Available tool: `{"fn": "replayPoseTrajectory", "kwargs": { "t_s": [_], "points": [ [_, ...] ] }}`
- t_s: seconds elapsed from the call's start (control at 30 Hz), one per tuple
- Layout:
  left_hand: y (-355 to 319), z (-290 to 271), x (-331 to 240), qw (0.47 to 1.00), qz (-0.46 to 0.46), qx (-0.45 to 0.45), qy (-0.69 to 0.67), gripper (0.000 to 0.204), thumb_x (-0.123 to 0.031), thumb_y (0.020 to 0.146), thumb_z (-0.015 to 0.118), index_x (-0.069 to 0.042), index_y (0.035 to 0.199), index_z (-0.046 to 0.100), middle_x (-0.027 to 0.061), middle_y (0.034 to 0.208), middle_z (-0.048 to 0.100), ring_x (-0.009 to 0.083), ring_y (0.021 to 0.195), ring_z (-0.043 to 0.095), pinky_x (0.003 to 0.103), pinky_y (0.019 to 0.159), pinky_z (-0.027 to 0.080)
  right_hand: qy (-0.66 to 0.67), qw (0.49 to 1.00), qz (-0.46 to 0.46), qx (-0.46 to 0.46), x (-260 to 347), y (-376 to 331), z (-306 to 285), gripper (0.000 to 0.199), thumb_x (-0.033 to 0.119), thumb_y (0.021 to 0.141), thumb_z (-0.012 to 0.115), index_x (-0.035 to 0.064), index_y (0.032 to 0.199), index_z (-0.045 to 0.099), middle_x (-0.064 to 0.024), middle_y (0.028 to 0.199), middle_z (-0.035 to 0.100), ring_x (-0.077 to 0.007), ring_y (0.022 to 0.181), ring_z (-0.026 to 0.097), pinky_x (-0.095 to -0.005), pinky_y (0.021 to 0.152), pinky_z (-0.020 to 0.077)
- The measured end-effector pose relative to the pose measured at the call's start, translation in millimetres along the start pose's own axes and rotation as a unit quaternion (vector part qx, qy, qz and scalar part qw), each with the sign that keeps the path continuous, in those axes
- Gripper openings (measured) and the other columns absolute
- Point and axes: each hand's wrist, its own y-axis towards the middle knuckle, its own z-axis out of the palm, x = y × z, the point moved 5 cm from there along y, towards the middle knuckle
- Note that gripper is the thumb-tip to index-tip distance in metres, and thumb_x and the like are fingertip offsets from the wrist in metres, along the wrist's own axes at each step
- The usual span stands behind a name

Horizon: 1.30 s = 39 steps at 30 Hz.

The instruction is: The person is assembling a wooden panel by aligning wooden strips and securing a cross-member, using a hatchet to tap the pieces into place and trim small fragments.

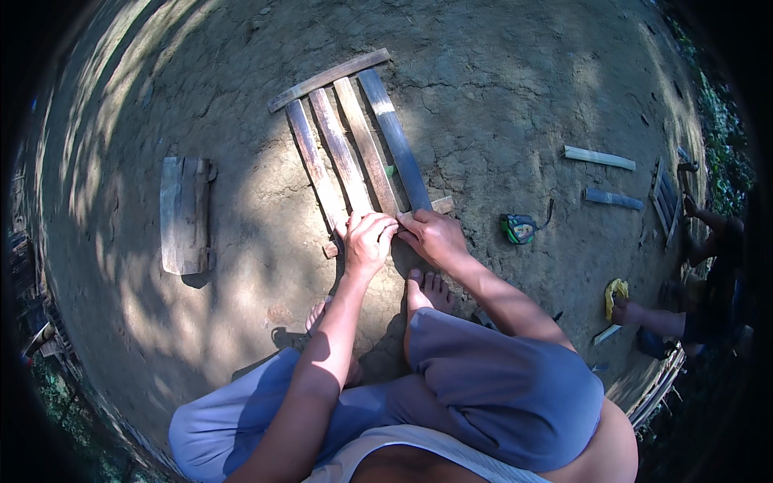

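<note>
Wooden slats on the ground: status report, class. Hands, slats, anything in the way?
Left hand and right hand both pressing the near ends of the wooden slats. Four slats side by side, crosspiece at far end. Tape measure lies apart, right.

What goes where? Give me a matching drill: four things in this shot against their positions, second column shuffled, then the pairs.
1. wooden block
2. tape measure
3. slat panel
4. yellow object

A. right of the hands, on the dirt
B. far left, lying alone
C. under both hands, stretching away from the person
D. far right, by another person's foot

Pairs: 1-B, 2-A, 3-C, 4-D
</note>
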Motion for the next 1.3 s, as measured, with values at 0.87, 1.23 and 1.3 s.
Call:
{"fn": "replayPoseTrajectory", "kwargs": {
  "t_s": [0.87, 1.23, 1.3],
  "points": [
    [48.2, -17.6, 75.1, 0.844, -0.319, -0.159, -0.401, 0.014, -0.002, 0.099, 0.06, 0.0, 0.112, 0.064, 0.0053, 0.091, 0.065, 0.0111, 0.074, 0.062, 0.023, 0.063, 0.05, 0.071, 0.991, 0.107, 0.028, 7.6, 26.9, 4.5, 0.05, 0.03, 0.095, 0.067, 0.0049, 0.136, 0.052, -0.0204, 0.118, 0.058, -0.0411, 0.105, 0.064, -0.0513, 0.084, 0.0574],
    [49.7, -45.0, 88.6, 0.763, -0.422, -0.147, -0.466, 0.007, -0.006, 0.1, 0.057, -0.002, 0.099, 0.063, 0.0021, 0.078, 0.059, 0.0098, 0.064, 0.055, 0.026, 0.058, 0.047, 0.052, 0.998, 0.033, 0.0, 27.4, -64.4, -2.7, 0.04, 0.029, 0.093, 0.071, 0.0185, 0.131, 0.065, -0.0087, 0.094, 0.064, -0.0331, 0.078, 0.069, -0.0451, 0.066, 0.0584],
    [46.5, -50.8, 102.5, 0.801, -0.412, -0.11, -0.421, 0.007, -0.006, 0.097, 0.059, -0.005, 0.1, 0.065, 0.0005, 0.079, 0.063, 0.0087, 0.062, 0.056, 0.024, 0.057, 0.046, 0.058, 0.998, -0.005, 0.037, 39.3, -82.9, 12.6, 0.036, 0.029, 0.092, 0.072, 0.0193, 0.126, 0.068, -0.0076, 0.088, 0.064, -0.0315, 0.075, 0.068, -0.0443, 0.063, 0.058]
  ]
}}
